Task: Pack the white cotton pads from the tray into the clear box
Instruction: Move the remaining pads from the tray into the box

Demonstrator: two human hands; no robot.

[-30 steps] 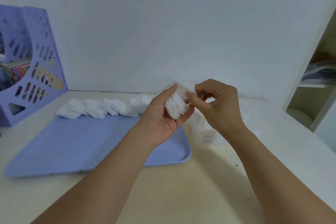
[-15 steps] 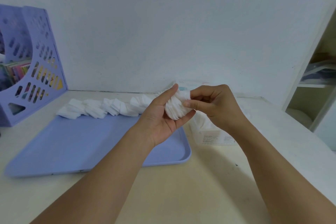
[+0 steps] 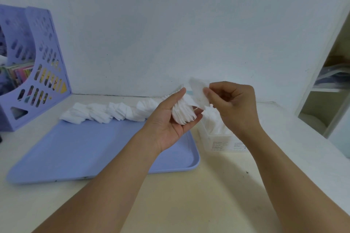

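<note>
Lifting one pad (image 3: 198, 91) off stack (image 3: 182, 112)

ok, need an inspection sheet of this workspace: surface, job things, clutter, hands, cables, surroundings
Surface: cream table, a few dark specks.
Job things: row of cotton pads on the far edge of the blue tray; clear box right of the tray, pads inside.
Clutter: purple file rack at left, holding books.
Hands: left hand holds a stack of pads; right hand pinches a single pad.
Cables: nothing seen.
Surroundings: white wall, shelf at right.
</note>
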